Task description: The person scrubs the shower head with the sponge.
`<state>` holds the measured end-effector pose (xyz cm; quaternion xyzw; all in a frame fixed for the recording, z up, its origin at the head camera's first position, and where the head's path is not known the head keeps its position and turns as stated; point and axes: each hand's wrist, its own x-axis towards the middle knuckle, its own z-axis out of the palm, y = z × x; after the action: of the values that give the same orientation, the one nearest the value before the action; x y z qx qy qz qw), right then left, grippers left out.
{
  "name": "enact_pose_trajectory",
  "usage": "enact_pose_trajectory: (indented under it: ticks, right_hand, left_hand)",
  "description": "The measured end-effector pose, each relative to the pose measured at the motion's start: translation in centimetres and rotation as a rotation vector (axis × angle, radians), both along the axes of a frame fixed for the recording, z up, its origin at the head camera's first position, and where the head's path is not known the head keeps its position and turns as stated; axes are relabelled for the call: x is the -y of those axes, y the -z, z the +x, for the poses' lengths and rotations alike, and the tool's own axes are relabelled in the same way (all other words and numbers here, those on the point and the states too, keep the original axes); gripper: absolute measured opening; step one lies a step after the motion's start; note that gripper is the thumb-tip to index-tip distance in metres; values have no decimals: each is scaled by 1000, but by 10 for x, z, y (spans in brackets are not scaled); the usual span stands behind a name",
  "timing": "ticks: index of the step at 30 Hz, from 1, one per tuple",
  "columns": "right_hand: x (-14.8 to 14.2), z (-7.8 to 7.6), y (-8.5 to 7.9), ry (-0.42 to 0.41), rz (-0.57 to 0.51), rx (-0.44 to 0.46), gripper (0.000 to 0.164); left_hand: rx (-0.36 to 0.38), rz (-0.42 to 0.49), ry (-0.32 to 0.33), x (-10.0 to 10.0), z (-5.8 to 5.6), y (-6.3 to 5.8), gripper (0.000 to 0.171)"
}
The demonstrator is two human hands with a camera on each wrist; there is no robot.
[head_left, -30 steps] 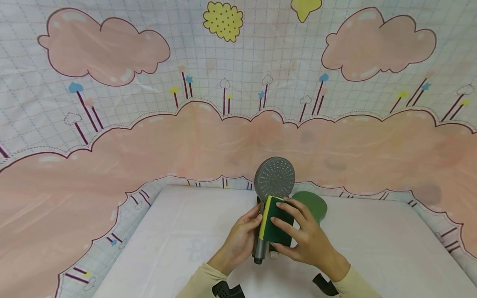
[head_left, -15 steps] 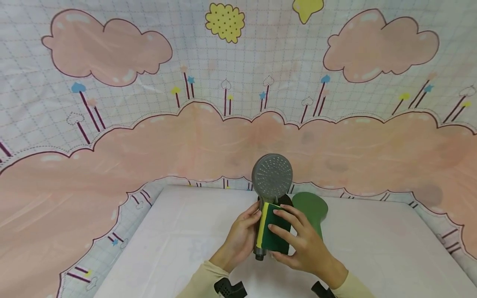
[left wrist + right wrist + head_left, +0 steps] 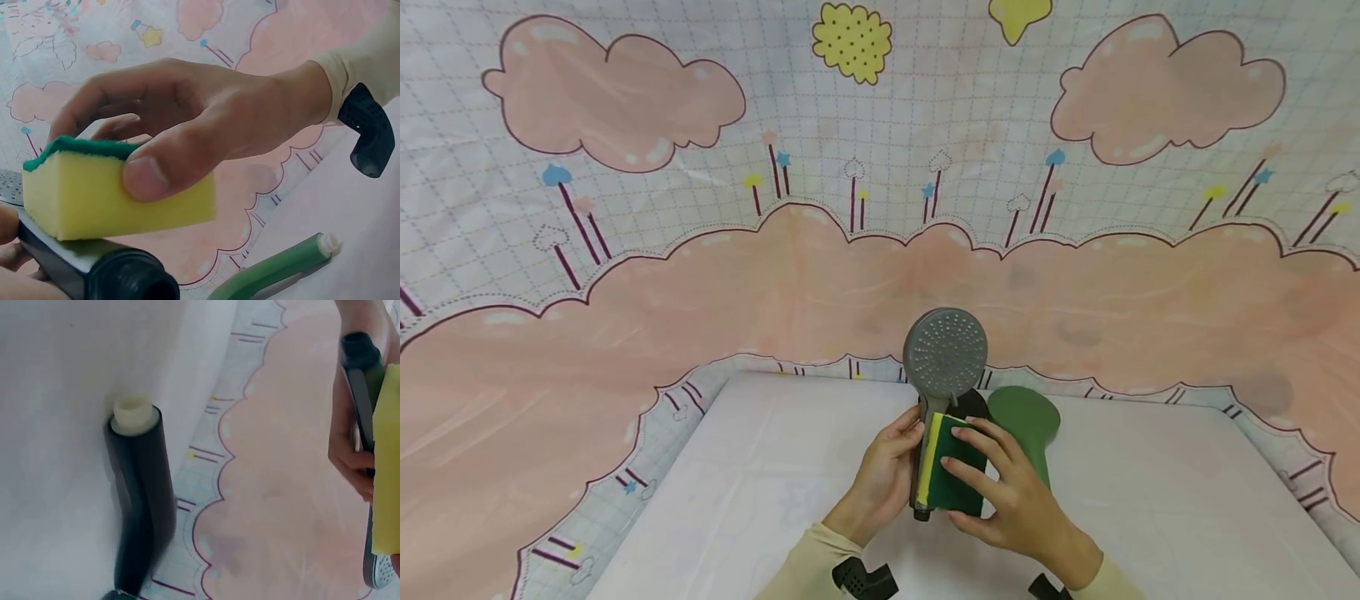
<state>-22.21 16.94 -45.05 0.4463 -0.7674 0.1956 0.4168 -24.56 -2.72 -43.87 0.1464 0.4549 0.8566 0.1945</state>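
My left hand point(image 3: 883, 471) grips the handle of a grey shower head point(image 3: 946, 352), its round nozzle face tilted up at the head camera. A sponge point(image 3: 957, 467), yellow with a dark green scouring side, is pinched by my right hand point(image 3: 1022, 500), fingers spread over the green side. In the left wrist view the thumb presses the yellow side of the sponge point(image 3: 119, 197), whose lower face lies against the shower handle point(image 3: 69, 250). That handle's open threaded end points toward the camera. The right wrist view catches only part of the sponge point(image 3: 387, 469).
On the white table point(image 3: 760, 467) lies a green shower-head-shaped object point(image 3: 1024, 415), right of the hands. A black one point(image 3: 972, 403) is partly hidden behind the sponge; the right wrist view shows a dark handle point(image 3: 142, 487) with a whitish end. A patterned cloth point(image 3: 820, 292) hangs behind.
The sponge has slid down the handle toward its lower end. The shower head has shifted slightly left and up, and the black object behind shows more.
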Motion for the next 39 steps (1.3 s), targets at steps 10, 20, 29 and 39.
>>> enact_pose_trajectory:
  ticks: [10, 20, 29, 39]
  right_hand:
    - [-2, -5, -3, 48, -7, 30, 48]
    - [6, 8, 2, 32, 8, 19, 47]
    - [7, 14, 3, 23, 15, 12, 46]
    - [5, 10, -1, 20, 17, -6, 47]
  left_hand:
    - [-70, -88, -36, -3, 1, 2, 56]
    - [-38, -39, -63, -1, -1, -5, 46]
    - [14, -19, -67, 0, -3, -9, 45]
    - [-53, -61, -121, -3, -5, -7, 52]
